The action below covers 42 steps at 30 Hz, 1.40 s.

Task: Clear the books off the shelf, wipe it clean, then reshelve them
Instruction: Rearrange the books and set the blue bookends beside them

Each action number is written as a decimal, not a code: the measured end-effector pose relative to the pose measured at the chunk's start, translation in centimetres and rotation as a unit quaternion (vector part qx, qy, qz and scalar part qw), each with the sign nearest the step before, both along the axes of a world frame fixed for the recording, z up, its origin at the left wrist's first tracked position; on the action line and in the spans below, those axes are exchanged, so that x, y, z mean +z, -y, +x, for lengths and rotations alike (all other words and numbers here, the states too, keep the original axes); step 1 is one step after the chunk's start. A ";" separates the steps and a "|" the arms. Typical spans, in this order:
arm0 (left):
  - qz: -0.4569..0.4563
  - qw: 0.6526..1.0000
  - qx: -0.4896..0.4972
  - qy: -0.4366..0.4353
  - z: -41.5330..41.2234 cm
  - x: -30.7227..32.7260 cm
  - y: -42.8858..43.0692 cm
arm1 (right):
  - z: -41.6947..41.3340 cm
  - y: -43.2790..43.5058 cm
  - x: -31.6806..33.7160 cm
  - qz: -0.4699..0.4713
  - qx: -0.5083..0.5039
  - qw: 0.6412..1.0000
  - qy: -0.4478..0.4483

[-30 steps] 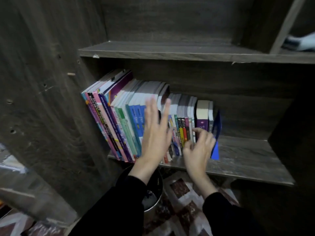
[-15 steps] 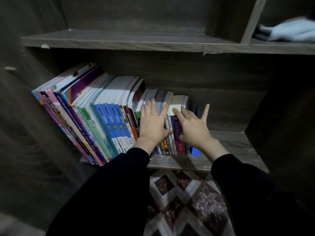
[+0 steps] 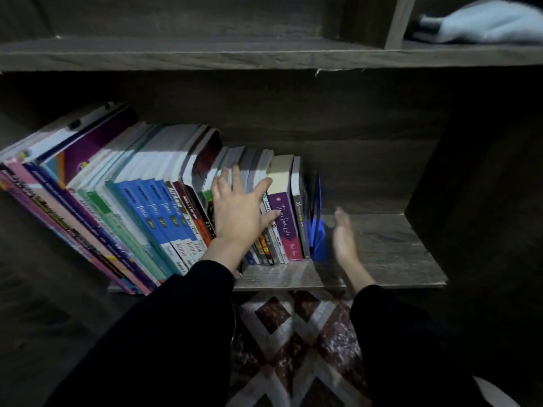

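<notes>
A row of books point(image 3: 152, 212) leans to the left on a dark wooden shelf point(image 3: 388, 254). A purple-spined book point(image 3: 283, 221) and a thin grey one stand at the row's right end, against a blue bookend point(image 3: 318, 239). My left hand point(image 3: 238, 212) lies flat with fingers spread on the spines of the small books in the middle, thumb touching the purple book. My right hand point(image 3: 343, 242) is blurred, edge-on and open, just right of the bookend above the bare shelf, holding nothing.
An upper shelf board point(image 3: 264, 54) runs across the top, with a white cloth-like object point(image 3: 487, 22) on it at the far right. Dark cabinet walls close both sides. A patterned rug point(image 3: 293, 348) lies below the shelf.
The view has shifted right and closer. My right hand left the purple book's spine and moved right past the bookend. My left hand stays pressed on the middle books.
</notes>
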<state>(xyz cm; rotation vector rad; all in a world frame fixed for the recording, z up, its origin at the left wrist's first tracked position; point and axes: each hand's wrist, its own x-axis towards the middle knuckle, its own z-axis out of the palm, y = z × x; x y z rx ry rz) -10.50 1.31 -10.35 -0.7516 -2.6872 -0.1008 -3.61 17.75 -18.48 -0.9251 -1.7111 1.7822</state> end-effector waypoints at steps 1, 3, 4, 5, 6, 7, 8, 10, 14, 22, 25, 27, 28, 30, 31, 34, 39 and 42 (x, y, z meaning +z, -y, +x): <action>0.004 1.000 -0.001 0.000 0.0 0.0 0.0 | -1.1 -0.5 -1.9 -0.055 0.049 0.997 0.021; 0.009 1.000 -0.002 -0.003 0.0 0.0 -0.1 | -3.4 -1.7 -6.6 -0.107 0.114 0.987 0.047; 0.010 1.000 -0.002 -0.004 0.0 -0.1 -0.1 | -4.9 -2.5 -9.4 -0.121 0.136 0.983 0.038; 0.011 1.000 -0.003 -0.003 0.0 -0.1 0.0 | -6.3 -3.1 -11.6 -0.134 0.152 0.979 0.023; 0.013 1.000 -0.004 -0.004 0.0 -0.2 -0.1 | -6.9 -3.0 -12.4 -0.139 0.160 0.977 0.017; 0.014 1.000 -0.005 -0.006 0.0 -0.2 -0.1 | -7.0 -2.5 -12.2 -0.142 0.161 0.977 0.008; 0.015 1.000 -0.004 -0.009 0.0 -0.2 -0.1 | -7.1 -2.1 -12.1 -0.143 0.158 0.977 0.001; 0.017 1.000 -0.002 -0.011 0.0 -0.3 -0.1 | -7.2 -1.5 -11.8 -0.150 0.145 0.978 -0.025; 0.013 1.000 -0.008 -0.016 -0.1 -0.4 -0.4 | -6.9 -0.5 -10.2 -0.189 0.131 0.971 -0.062; 0.009 0.999 -0.025 -0.047 0.1 -1.1 0.5 | -5.1 1.6 -8.4 -0.143 0.013 0.988 -0.052; 0.035 0.997 -0.030 -0.064 0.5 -2.7 0.8 | -2.1 4.6 -5.1 -0.067 -0.091 0.993 -0.022; 0.067 0.994 -0.034 -0.080 1.1 -4.4 1.4 | -0.7 6.4 -4.7 -0.052 -0.143 0.988 -0.020; 0.089 0.993 -0.031 -0.078 1.5 -5.4 1.7 | -0.3 7.3 -4.7 -0.058 -0.166 0.984 -0.024; 0.126 0.990 -0.021 -0.062 3.0 -7.6 2.2 | 0.2 8.6 -5.1 -0.084 -0.206 0.975 -0.026; 0.149 0.987 -0.028 -0.047 3.9 -8.8 2.4 | 0.2 9.2 -5.3 -0.102 -0.203 0.974 -0.021; 0.269 0.956 -0.066 0.092 6.6 -10.5 2.4 | 0.1 10.6 -5.6 -0.090 -0.110 0.990 0.011; 0.448 0.834 0.010 0.323 7.6 -11.4 1.0 | 0.9 11.2 -5.4 -0.009 -0.046 0.998 0.041; 0.506 0.788 0.020 0.350 7.4 -11.2 0.1 | 1.7 11.1 -5.3 0.078 0.044 0.994 0.062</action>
